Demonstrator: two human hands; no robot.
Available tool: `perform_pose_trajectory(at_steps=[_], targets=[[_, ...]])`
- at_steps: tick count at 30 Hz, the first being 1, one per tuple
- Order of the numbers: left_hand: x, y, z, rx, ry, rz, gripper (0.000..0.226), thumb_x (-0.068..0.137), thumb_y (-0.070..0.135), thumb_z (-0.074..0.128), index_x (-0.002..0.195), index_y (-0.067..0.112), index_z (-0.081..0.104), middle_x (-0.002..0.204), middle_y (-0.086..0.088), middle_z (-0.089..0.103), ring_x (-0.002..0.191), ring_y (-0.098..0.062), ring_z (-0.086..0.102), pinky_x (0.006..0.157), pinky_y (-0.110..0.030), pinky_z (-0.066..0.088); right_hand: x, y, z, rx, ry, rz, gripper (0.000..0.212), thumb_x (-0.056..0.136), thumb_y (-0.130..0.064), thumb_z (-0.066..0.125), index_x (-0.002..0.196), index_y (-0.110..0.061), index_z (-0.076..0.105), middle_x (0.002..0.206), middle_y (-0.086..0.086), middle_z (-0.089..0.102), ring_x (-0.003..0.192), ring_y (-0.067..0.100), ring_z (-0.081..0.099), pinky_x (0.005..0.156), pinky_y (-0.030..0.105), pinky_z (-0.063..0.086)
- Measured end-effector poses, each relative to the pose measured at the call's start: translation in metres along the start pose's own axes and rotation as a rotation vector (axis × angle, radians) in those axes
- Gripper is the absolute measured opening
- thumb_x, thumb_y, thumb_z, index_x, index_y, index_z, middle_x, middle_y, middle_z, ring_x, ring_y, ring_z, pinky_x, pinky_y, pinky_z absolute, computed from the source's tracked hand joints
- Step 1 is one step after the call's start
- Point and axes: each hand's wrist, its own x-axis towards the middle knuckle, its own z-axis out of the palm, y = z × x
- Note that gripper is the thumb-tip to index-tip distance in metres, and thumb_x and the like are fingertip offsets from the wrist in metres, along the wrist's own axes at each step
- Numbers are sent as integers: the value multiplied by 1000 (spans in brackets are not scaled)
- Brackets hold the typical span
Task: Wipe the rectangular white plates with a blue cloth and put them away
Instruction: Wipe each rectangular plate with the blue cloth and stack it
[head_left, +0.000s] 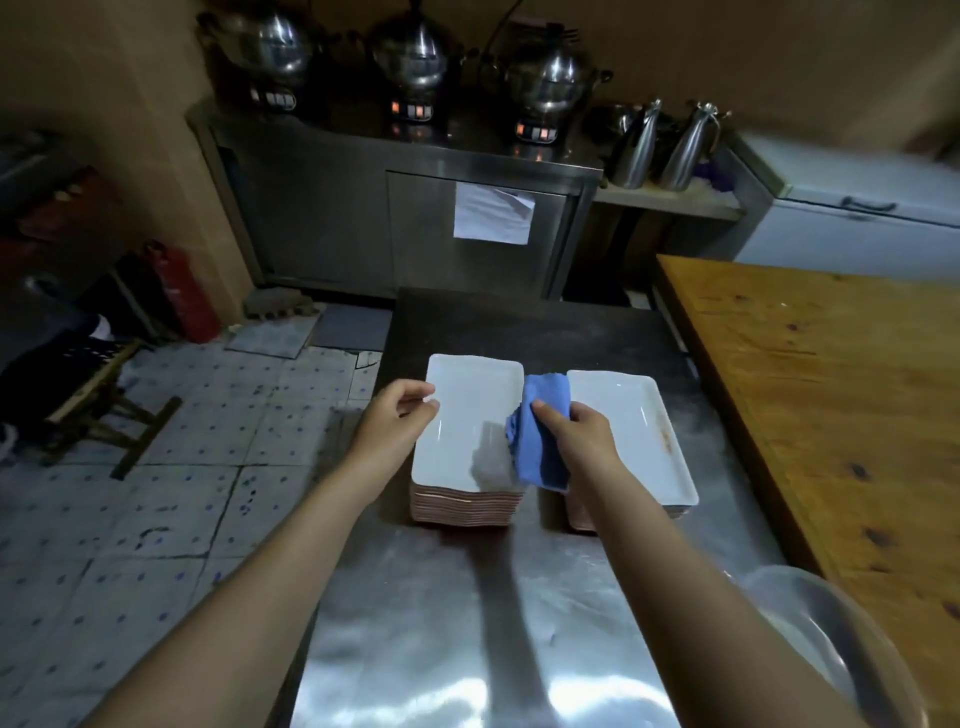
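Two plate stacks (467, 506) | white, rectangular; right hand (576, 428) grips blue cloth (540, 441)

The light is dim and warm. Bright glare patches lie on the steel surface (415, 597) near the bottom edge, and a long dark shadow runs up its middle. A grey shadow falls on the white plate (467, 410) beside the blue cloth (540, 441). Wide-angle distortion bends the wooden table (805, 389); the far steel pots (415, 57) look soft.

No writing can be read anywhere; the paper sheet (493, 212) taped to the steel cabinet (332, 223) looks blank.
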Motion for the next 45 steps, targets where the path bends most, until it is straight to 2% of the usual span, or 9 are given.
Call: perform_pose_trajectory(at_steps=[3,9,13,16,22,28,31,40,45], targets=[[13,-18,-3,8,-4,-30,12,88,16,60,97,23,59,101,7,61,88,2,55,70,-11,41,2,5,13,-6,4,22,20,89,-34,62,80,-17,56,81,0,60,71,12,55,55,24,42],[36,-53,14,-34,-4,-171,22,88,16,61,109,16,54,118,-5,58,105,-16,55,88,-29,45,13,14,25,8,41,26,18,88,-32,64,78,-18,56,82,1,62,73,14,57,62,27,47],[41,-65,23,-38,11,-249,55,86,21,64,135,13,41,134,-6,49,111,-13,50,87,-26,41,18,24,26,39,63,49,18,88,-31,64,77,-19,57,80,-1,62,72,14,58,62,27,48],[39,-71,26,12,-69,-298,68,87,24,64,145,18,29,144,-5,42,126,-22,46,100,-40,44,19,33,25,62,77,74,17,88,-30,64,77,-19,58,79,-2,62,72,13,58,62,27,48],[39,-66,27,133,-133,-237,58,94,19,50,147,25,26,141,-3,45,122,-22,49,98,-38,46,19,37,23,92,58,91,20,88,-31,64,84,-12,59,82,3,63,75,18,58,74,36,50],[35,-57,32,236,-47,-239,53,97,19,41,147,27,25,141,-3,47,118,-23,52,84,-27,44,16,37,15,124,66,83,19,88,-29,63,77,-15,57,78,1,62,70,15,57,62,28,46],[35,-49,33,243,-10,-229,50,98,16,39,146,25,31,142,-6,46,120,-24,51,91,-30,47,13,36,10,142,55,85,18,89,-29,62,77,-17,57,81,1,62,73,16,57,63,28,46],[23,-11,29,-2,79,-159,48,96,5,38,139,27,42,136,2,52,118,-20,53,97,-43,47,3,27,-5,162,2,71,15,91,-31,59,81,-19,57,87,2,62,76,16,58,71,34,50],[5,5,21,-272,116,-343,50,93,-1,41,136,25,45,120,-5,61,96,-27,63,72,-40,56,-4,14,-23,148,-15,-25,8,90,-25,60,84,-23,56,84,-3,64,74,11,60,56,22,45]])
